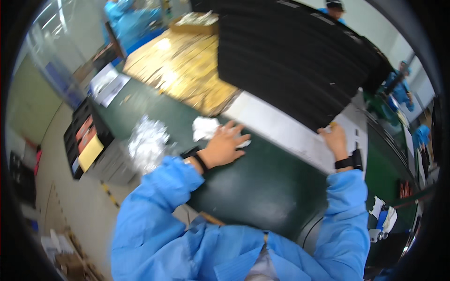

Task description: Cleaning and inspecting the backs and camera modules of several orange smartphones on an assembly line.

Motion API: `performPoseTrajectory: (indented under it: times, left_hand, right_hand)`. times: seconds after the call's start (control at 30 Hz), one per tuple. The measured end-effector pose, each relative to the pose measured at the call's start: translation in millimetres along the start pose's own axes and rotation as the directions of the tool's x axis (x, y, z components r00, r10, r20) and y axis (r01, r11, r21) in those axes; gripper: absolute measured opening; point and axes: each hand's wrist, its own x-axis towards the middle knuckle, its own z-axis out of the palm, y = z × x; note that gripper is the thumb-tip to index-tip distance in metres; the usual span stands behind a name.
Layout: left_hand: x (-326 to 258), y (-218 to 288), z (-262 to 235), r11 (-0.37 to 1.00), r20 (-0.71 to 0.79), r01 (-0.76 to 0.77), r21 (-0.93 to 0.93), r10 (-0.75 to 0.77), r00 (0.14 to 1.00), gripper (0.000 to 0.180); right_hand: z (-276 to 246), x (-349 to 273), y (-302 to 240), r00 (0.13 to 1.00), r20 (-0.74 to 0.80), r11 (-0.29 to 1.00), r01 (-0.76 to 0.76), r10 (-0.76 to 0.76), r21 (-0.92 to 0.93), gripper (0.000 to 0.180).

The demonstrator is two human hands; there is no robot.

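My left hand lies flat, fingers spread, on the dark green table, touching a crumpled white cloth. My right hand rests at the lower edge of a tall stack of black trays, fingers against the bottom tray, on a white sheet under the stack. Both arms wear blue sleeves and black wristbands.
A big heap of small gold-coloured parts covers the table behind the cloth. A crinkled clear bag lies at the left table edge. A black rack with coloured bins stands on the floor at left. Other people in blue gowns work in the background.
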Motion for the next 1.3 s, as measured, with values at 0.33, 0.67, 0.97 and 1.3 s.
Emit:
performPoseTrajectory:
  times: [0.33,0.67,0.97,1.3]
  left_hand:
    - [-50,-20,25,0.994,-0.004,0.092,0.051,-0.092,0.996,0.065]
    - [-60,-53,36,0.950,-0.063,0.305,0.062,-0.301,0.951,0.072]
    - [-73,-51,29,0.934,-0.095,0.357,0.024,-0.353,0.931,0.070]
    - [-72,-47,17,0.944,-0.144,0.330,-0.002,-0.327,0.934,0.083]
  right_hand:
    - [-140,-14,-81,0.774,-0.518,0.873,0.478,-0.365,0.099,0.032]
    - [-165,113,-115,0.555,-0.556,0.770,0.294,-0.619,-0.566,0.048]
    - [-186,95,-158,0.764,-0.405,0.813,0.257,-0.502,-0.523,0.042]
    - [-206,-15,-140,0.647,-0.456,0.768,0.343,-0.611,-0.541,0.045]
